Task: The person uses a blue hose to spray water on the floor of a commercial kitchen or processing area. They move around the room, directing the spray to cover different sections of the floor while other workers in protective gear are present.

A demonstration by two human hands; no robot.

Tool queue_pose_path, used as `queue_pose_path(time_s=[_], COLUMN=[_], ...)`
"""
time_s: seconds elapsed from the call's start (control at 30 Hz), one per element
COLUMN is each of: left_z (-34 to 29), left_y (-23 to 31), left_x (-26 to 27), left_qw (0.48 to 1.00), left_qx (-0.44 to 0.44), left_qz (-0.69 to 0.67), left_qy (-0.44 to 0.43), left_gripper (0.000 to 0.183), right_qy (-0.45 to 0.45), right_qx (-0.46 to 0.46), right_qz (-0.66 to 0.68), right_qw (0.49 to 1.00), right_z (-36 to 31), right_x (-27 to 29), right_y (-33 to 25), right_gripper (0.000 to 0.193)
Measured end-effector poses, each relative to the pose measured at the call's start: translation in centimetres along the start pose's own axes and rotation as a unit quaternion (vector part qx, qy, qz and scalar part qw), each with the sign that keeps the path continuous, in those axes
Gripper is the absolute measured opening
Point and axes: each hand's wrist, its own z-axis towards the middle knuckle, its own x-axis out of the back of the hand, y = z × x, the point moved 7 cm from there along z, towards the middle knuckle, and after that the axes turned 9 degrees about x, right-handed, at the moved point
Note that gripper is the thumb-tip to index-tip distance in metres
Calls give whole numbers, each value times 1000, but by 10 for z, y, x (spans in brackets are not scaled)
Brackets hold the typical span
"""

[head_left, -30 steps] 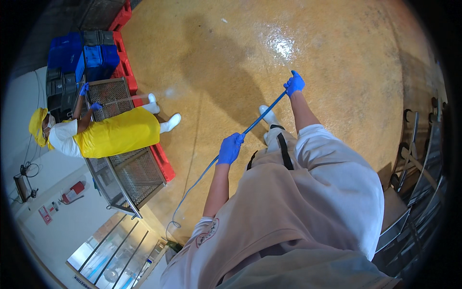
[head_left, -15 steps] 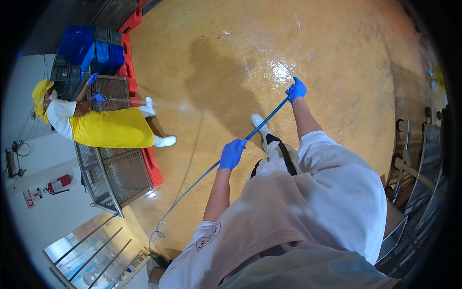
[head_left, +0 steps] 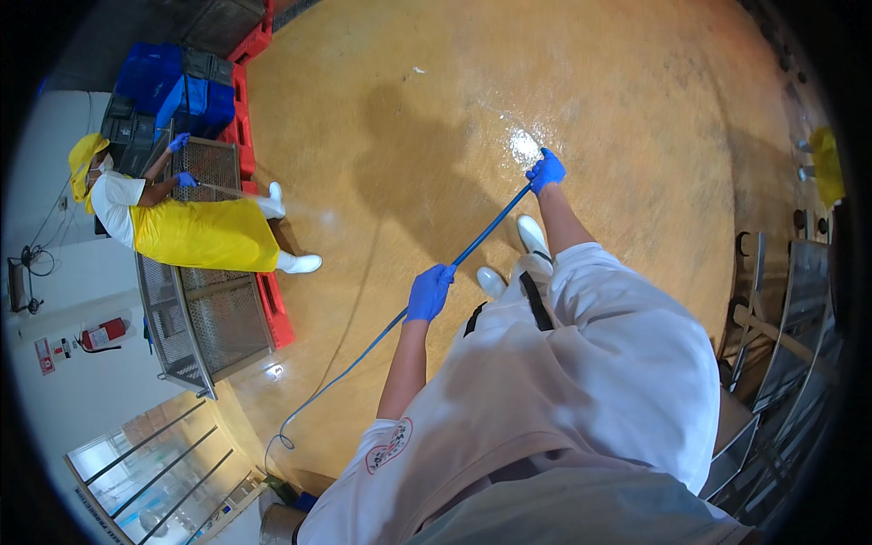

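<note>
A blue hose runs slantwise in front of my body. My right hand, in a blue glove, is closed around its far end, thumb along the tip. Lower down and to the left, my gloved left hand grips the same hose. From there the hose droops to the lower left and makes a small loop close to the floor. Just beyond my right hand, a wet patch of the yellow-brown floor glares with light. Any water leaving the hose tip is hard to make out.
At left, a person in a yellow apron sprays water beside a metal mesh rack. Red pallets and blue crates stand behind. Metal carts line the right side. Another yellow-clad figure shows at the right edge.
Both my hands and the hose have shifted slightly left in view. Two of my white boots now show instead of one, nearer together. The hose's trailing loop sits further left.
</note>
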Motion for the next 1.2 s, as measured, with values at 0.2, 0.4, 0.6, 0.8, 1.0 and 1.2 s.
queue_pose_path(time_s=[0.2,0.4,0.6,0.8,1.0,1.2], left_z=[27,36,74,99,91,91], left_y=[46,81,139,180,214,184], left_x=[-8,-17,-55,-101,-92,-94], left_qw=[999,996,998,992,990,991], left_qx=[-27,-30,-47,-107,-97,12], left_qz=[-11,-60,-2,-38,-61,-17], left_qy=[28,59,-49,-64,-81,-129], left_gripper=[38,38,36,35,32,35], right_qy=[-80,-66,103,29,1,49], right_qx=[74,200,43,158,352,-80], right_qz=[-52,-221,-11,-142,-730,-592], right_qw=[993,952,994,977,585,800], right_z=[102,62,83,146,285,163], right_x=[-39,-67,33,42,64,121], right_y=[-14,-89,-163,-222,-191,-143], right_gripper=[15,14,22,24,22,23])
